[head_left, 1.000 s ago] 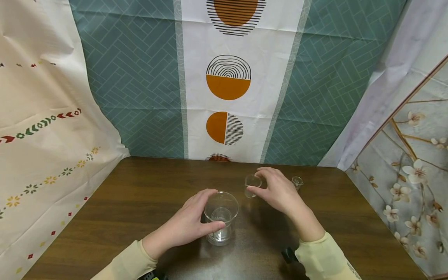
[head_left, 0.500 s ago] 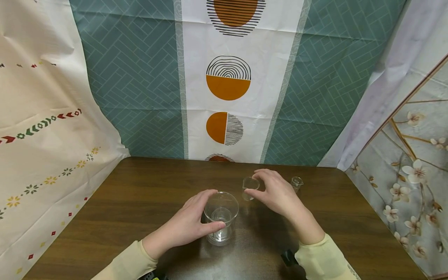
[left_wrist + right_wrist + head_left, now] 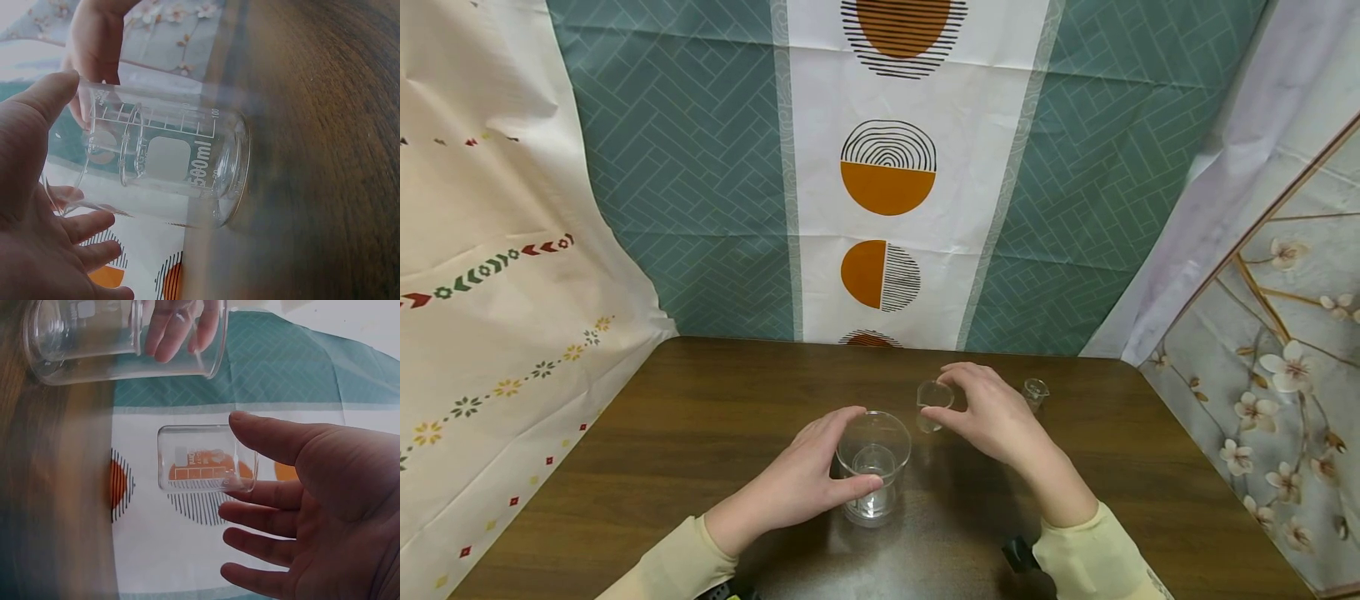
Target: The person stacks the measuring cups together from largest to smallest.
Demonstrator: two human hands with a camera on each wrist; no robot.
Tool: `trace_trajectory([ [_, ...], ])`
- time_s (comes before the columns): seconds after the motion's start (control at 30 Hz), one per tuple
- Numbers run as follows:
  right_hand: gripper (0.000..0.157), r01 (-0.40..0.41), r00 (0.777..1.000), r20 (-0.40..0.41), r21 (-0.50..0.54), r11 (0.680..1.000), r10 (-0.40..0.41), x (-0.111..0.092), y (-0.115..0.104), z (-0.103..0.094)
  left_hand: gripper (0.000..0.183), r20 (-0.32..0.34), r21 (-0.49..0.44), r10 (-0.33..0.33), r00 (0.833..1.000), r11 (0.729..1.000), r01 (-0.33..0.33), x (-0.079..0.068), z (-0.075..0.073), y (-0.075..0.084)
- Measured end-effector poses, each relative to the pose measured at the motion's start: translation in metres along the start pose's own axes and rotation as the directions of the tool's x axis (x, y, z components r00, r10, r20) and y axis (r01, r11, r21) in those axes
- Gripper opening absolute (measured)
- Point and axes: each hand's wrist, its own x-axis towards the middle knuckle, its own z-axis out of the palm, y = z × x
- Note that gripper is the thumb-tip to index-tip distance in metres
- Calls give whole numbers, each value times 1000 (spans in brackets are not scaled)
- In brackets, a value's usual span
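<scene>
My left hand (image 3: 805, 467) holds a large clear glass beaker (image 3: 169, 159) near its rim, thumb on the near side and fingers spread behind. White print on it reads 500ml, and it stands upright on the table. Inside it stands a smaller glass beaker (image 3: 874, 463). To the right, my right hand (image 3: 992, 410) pinches another small beaker (image 3: 203, 457) at its rim between thumb and index finger. That beaker hangs upright above the table with white graduation marks showing; the other right fingers are spread below its rim.
A tiny spouted beaker (image 3: 1034, 390) stands beyond my right hand, near the back right of the brown wooden table (image 3: 722, 400). Patterned cloth (image 3: 722, 208) hangs along the table's back edge, with more hangings on both sides.
My right hand has moved slightly left and toward me with the small beaker, closer to the large one. My left hand and the large beaker have not moved.
</scene>
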Motion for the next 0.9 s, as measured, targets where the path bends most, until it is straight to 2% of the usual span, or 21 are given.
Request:
trace_trajectory([
  [0.9, 49, 96, 995, -26, 7, 995, -96, -12, -21, -5, 92, 14, -12, -15, 1000, 1000, 16, 0, 0, 1],
])
